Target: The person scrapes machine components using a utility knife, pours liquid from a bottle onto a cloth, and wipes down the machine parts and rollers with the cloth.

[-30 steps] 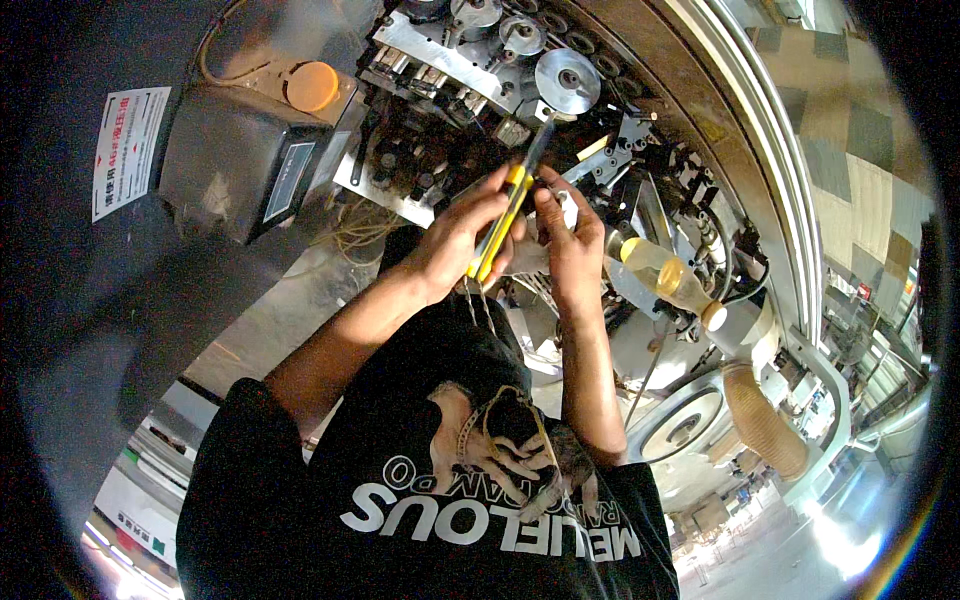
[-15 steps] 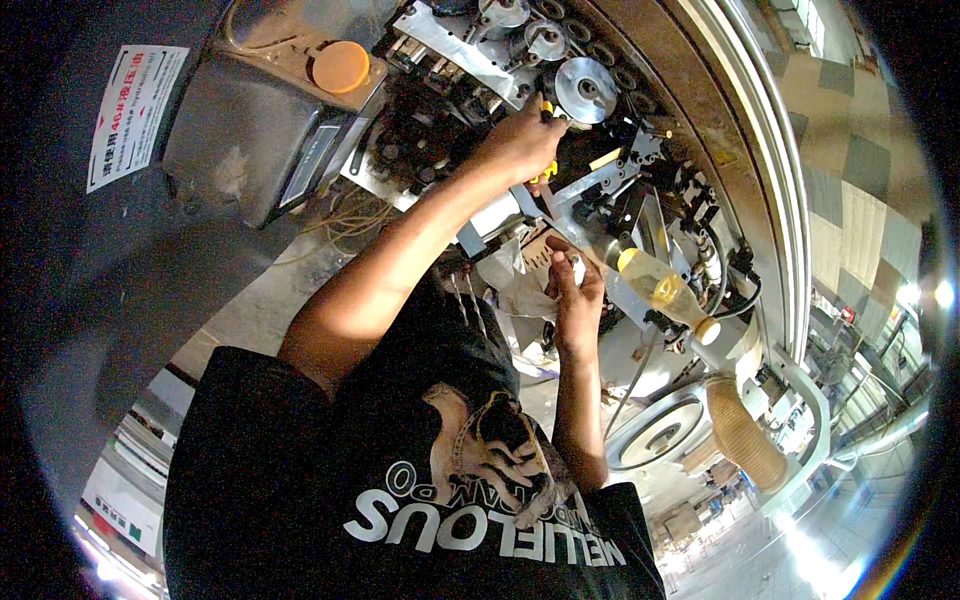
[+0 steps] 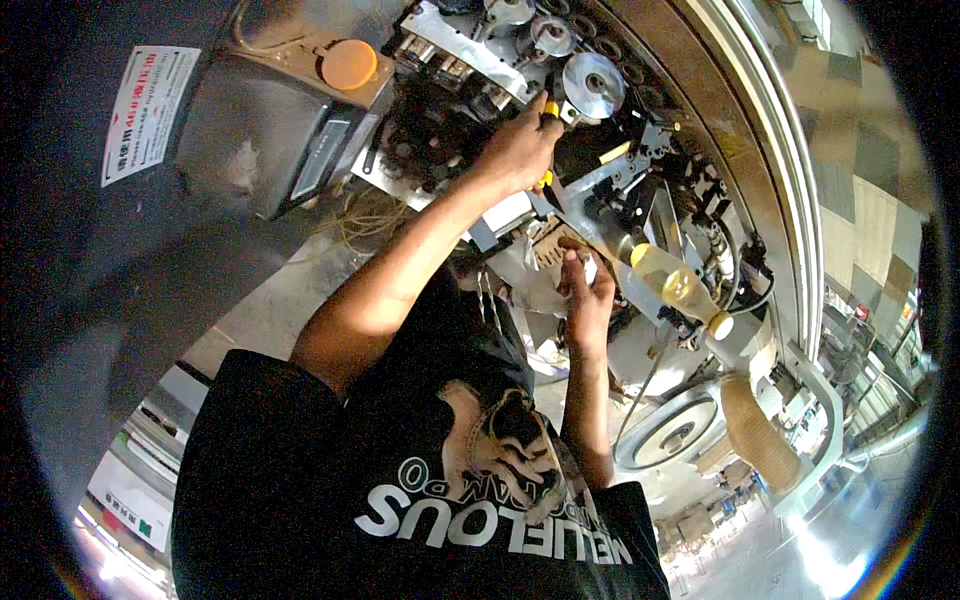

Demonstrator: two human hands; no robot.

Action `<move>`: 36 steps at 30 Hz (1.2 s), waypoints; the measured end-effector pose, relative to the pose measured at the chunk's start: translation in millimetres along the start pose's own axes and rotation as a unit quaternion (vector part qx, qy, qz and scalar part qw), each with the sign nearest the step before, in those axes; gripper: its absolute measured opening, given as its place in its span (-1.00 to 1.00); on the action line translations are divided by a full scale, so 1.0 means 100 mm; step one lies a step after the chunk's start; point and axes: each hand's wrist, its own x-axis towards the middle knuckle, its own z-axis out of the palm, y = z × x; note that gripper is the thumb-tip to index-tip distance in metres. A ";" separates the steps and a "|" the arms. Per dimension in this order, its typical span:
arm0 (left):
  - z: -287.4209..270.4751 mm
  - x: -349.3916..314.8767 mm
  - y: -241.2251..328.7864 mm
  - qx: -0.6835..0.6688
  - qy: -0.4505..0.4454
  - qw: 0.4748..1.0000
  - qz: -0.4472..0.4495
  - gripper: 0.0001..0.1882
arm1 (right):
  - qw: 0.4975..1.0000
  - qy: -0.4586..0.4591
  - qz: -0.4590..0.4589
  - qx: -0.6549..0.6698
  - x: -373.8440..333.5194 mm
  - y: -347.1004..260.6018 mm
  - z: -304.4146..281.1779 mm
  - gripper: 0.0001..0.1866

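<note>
My left hand (image 3: 518, 152) reaches forward into the open machine, its fingers closed around a tool with a yellow-and-black handle (image 3: 551, 109). Yellow shows at both ends of the fist; the working part cannot be made out. A round shiny metal disc (image 3: 593, 86) sits just beyond that hand. Closer to my body, my right hand (image 3: 588, 310) is raised with the thumb up. Its fingers are curled on a small pale piece (image 3: 589, 268), mostly hidden by them. Beside the right fingertips lies a tan slotted board (image 3: 549, 246).
Right of my right hand lies a clear bottle of yellow liquid (image 3: 678, 285). A dark tank with an orange cap (image 3: 349, 64) stands at the left. Metal arms, hoses and a curved frame edge (image 3: 790, 150) border the work. A round wheel (image 3: 672, 432) is lower right.
The whole view has shifted slightly, so things appear a little further right. My left fist has turned a little on the tool; my right hand stays near the slotted board.
</note>
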 end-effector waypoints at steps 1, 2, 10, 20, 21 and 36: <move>0.03 0.11 -0.19 0.016 0.031 0.997 0.063 -0.36 | 1.000 -0.010 -0.009 -0.003 -0.04 -0.02 0.00 -0.74; 0.05 0.21 -0.38 0.038 0.066 0.989 0.125 -0.39 | 0.999 -0.024 0.025 0.014 -0.07 -0.07 0.00 -0.74; 0.01 0.13 -0.10 -0.091 -0.072 0.993 0.026 -0.61 | 1.000 -0.005 0.009 0.000 -0.10 0.12 -0.14 -0.74; 0.01 0.09 0.01 -0.103 -0.095 0.986 -0.085 -0.51 | 0.999 -0.017 0.022 0.022 -0.15 0.09 -0.19 -0.72; 0.03 0.11 -0.03 -0.084 -0.069 0.993 -0.053 -0.50 | 1.000 -0.017 0.014 0.019 -0.16 0.09 -0.19 -0.72; 0.11 0.05 -0.03 -0.088 -0.055 0.993 -0.050 -0.34 | 0.999 0.002 0.019 0.044 -0.22 0.12 -0.29 -0.73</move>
